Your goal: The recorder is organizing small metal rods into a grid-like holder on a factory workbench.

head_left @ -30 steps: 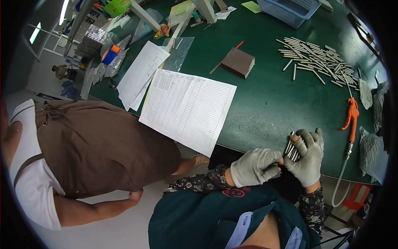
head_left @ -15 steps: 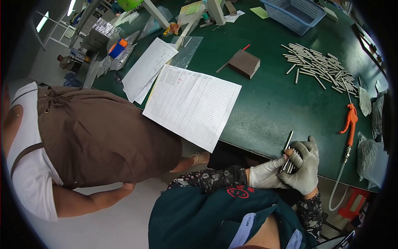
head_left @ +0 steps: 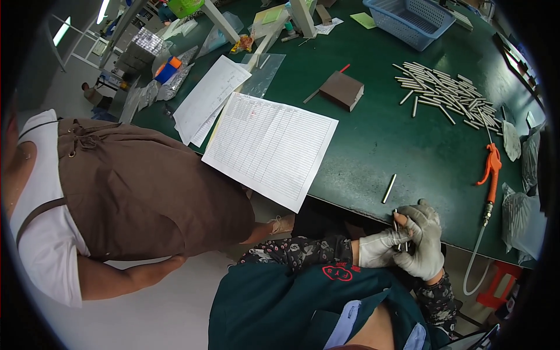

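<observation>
Both my hands wear pale gloves with some bare fingertips, and they meet at the table's front edge. My right hand (head_left: 424, 239) is curled around several short metal rods (head_left: 401, 247), mostly hidden by the fingers. My left hand (head_left: 380, 247) is pressed against the same rods from the left, its fingers partly hidden. Just beyond my hands, a single metal rod (head_left: 389, 188) lies on the green table (head_left: 373, 151), apart from them. Farther back on the right is a loose heap of similar rods (head_left: 446, 90).
An orange air blow gun (head_left: 491, 166) with a hose lies at right, near plastic bags (head_left: 519, 219). A blue basket (head_left: 411, 23) stands at the back. A brown block (head_left: 341, 90) and printed sheets (head_left: 271, 146) lie left of centre. A person in a brown apron (head_left: 146, 192) stands at left.
One rod that stuck out from my hands is now lying on the table just beyond them. My hands have shifted slightly down and left, with fewer rods showing between them.
</observation>
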A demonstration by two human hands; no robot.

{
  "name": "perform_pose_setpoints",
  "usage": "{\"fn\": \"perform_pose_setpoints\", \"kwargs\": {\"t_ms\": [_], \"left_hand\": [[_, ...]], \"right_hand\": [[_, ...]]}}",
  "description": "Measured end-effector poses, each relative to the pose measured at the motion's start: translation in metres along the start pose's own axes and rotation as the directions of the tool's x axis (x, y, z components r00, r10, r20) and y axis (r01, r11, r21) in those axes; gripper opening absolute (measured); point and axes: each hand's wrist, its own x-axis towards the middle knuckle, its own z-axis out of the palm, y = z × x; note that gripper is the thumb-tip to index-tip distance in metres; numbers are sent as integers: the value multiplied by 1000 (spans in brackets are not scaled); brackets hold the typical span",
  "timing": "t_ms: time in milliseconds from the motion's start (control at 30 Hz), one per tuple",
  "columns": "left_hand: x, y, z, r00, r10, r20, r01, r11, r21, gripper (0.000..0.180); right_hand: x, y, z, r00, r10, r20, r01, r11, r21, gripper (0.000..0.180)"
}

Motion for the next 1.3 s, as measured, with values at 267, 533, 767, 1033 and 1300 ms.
{"fn": "perform_pose_setpoints", "kwargs": {"t_ms": [267,533,767,1033,1300], "left_hand": [[0,-3,6,998,53,-24,-54,998,-35,48],[2,-11,-2,999,36,17,-36,999,29,40],[13,-31,-32,962,97,256,-29,966,-255,49],[9,-26,-25,901,259,348,-277,961,3,46],[-20,2,-21,911,132,391,-116,991,-64,43]], "right_hand": [[-19,-20,13,943,323,-84,-302,933,194,84],[-8,-41,16,908,414,-56,-401,902,157,86],[6,-47,19,856,516,-18,-508,847,156,89],[7,-61,25,850,525,-49,-526,850,-9,74],[25,-79,33,866,499,-42,-501,862,-77,60]]}}
